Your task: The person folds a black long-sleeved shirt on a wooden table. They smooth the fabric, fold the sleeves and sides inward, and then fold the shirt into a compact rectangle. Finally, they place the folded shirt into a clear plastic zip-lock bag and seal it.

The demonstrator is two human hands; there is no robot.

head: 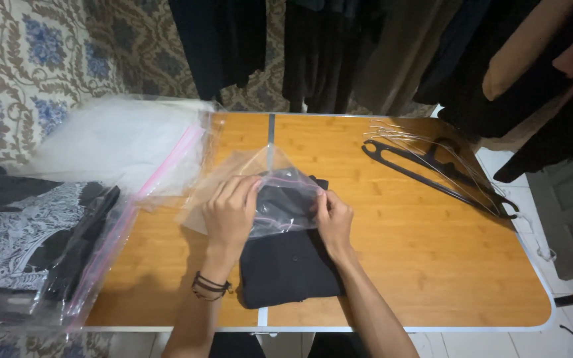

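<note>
Head view over a folding wooden table (419, 265). We see a folded black garment (290, 265) lying near the table's front edge, astride its centre seam, with a clear plastic zip bag (266, 185) drawn over its far end. The left hand (230, 212) is closed on the bag's left side at the mouth, fingers curled over the film; the right hand (333, 219) pinches the bag's right edge against the garment's corner. We judge the bagging as begun but far from finished: only the far third or so of the garment sits under the plastic, while the near part lies bare on the wood, and the seal is not closed. To the left, a stack of empty clear bags (127, 142) with pink zip strips rests partly off the table, and just beside it a bagged black garment with white lace pattern (34, 245) suggests one piece already packed. Black hangers (432, 172) lie well apart at the right; dark clothes (339, 46) hang beyond the far edge
</note>
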